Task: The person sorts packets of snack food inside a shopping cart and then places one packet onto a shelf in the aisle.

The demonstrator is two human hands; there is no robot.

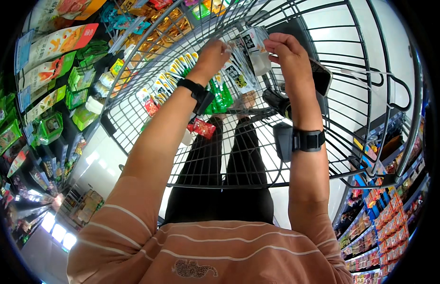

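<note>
Toward the shopping cart's (107, 125) left edge, white-and-yellow packets (170, 80) stand in rows, seemingly lined up already. The left hand (210, 59) curls near the far edge; any pinch I cannot tell. Black-and-white packets (235, 76) lean between the hands, perhaps not yet settled. The right hand's (292, 54) fingers bunch beside a clear-bottomed packet (261, 64), grip unclear.

To your left, green packets (50, 128); ahead of you, gold packets (175, 24); at your lower right, orange-red packets (390, 221); pale floor (101, 163) below.
</note>
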